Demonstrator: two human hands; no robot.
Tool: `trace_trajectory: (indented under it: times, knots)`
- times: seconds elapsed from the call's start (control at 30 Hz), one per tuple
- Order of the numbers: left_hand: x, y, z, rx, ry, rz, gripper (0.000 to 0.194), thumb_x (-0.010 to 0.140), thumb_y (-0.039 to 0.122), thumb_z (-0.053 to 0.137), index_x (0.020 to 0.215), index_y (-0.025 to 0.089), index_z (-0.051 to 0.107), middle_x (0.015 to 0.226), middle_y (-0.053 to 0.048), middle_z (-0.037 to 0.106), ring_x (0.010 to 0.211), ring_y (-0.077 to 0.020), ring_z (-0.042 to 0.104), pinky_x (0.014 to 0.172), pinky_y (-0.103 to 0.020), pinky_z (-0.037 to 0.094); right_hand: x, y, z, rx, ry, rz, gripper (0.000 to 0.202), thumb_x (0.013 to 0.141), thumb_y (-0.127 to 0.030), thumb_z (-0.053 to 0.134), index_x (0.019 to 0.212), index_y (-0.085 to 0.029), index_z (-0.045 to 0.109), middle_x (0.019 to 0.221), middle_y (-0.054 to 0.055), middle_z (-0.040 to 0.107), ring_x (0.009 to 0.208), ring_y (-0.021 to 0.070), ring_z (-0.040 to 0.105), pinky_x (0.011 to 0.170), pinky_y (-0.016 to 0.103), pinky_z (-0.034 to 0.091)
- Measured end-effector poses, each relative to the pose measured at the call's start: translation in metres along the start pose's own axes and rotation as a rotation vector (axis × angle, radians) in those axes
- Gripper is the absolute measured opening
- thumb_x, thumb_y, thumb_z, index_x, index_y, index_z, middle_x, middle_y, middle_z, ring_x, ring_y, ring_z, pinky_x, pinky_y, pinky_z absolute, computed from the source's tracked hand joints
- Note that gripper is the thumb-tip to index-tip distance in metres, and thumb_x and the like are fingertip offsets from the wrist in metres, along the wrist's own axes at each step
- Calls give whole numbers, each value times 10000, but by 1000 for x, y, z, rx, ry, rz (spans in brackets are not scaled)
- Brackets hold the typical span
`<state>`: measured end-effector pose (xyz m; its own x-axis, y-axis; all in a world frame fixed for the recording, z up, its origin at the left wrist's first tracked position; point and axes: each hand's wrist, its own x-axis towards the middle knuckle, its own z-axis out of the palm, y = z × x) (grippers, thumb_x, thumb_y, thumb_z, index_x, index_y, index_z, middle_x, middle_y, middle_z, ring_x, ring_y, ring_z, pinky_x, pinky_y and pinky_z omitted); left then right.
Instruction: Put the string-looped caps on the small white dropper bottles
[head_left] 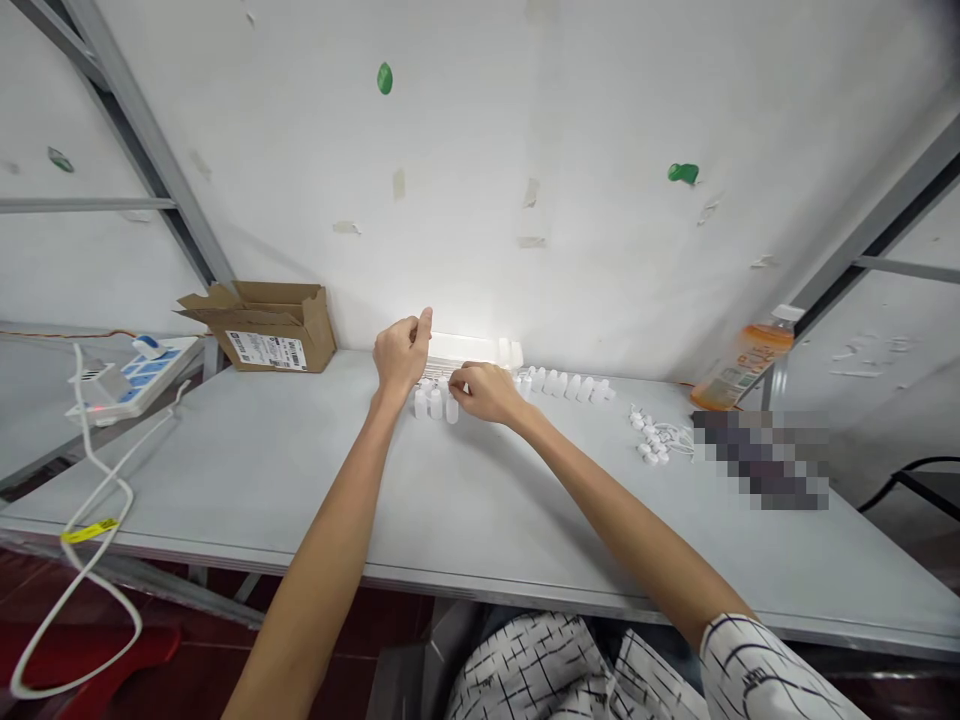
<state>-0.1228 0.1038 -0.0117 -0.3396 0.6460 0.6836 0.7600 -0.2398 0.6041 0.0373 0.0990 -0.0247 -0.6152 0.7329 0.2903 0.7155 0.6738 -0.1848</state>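
Observation:
My left hand (pixel 401 352) is closed, thumb pointing up, over the back of the table; anything inside its curled fingers is hidden. Beside it, my right hand (pixel 489 390) has thumb and fingers pinched together at the top of a small white cylinder (pixel 452 408). Whether the pinch holds that cylinder or a smaller part cannot be made out. More white cylinders (pixel 428 405) stand upright just left of it. Behind both hands lies a white tray or open box (pixel 472 348), partly covered by them. To the right runs a row of similar white pieces (pixel 570 386).
Small white round parts with thin cords (pixel 652 440) lie farther right, near a blurred dark object (pixel 761 465). An orange drink bottle (pixel 742 360) leans at the right frame. A cardboard box (pixel 274 325), a power strip (pixel 142 375) and a white cable (pixel 97 470) are left.

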Motion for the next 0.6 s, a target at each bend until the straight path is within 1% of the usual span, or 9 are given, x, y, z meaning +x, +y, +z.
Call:
trace_trajectory:
  times: [0.13,0.4,0.6]
  knots:
    - [0,0,0,-14,3,-3,539,983,526,385,582,204,546,609,-27,621,618,-161,553,635,-285,363,4,-2,0,2,-16,-6,231,881,-148,492,869,-186,720,969,50,725,800,172,616,571,272,279]
    - [-1,0,0,-36,20,42,555,977,559,392,575,206,543,598,-25,625,607,-158,558,610,-288,363,6,-3,-1,30,-11,-22,221,866,-141,502,856,-184,718,967,61,722,796,180,611,576,280,289]
    - [-1,2,0,-37,9,53,559,981,559,386,578,205,540,595,-27,618,614,-158,564,609,-289,362,7,-3,-1,22,-17,-33,231,864,-133,493,856,-177,719,960,65,721,785,179,601,574,286,283]
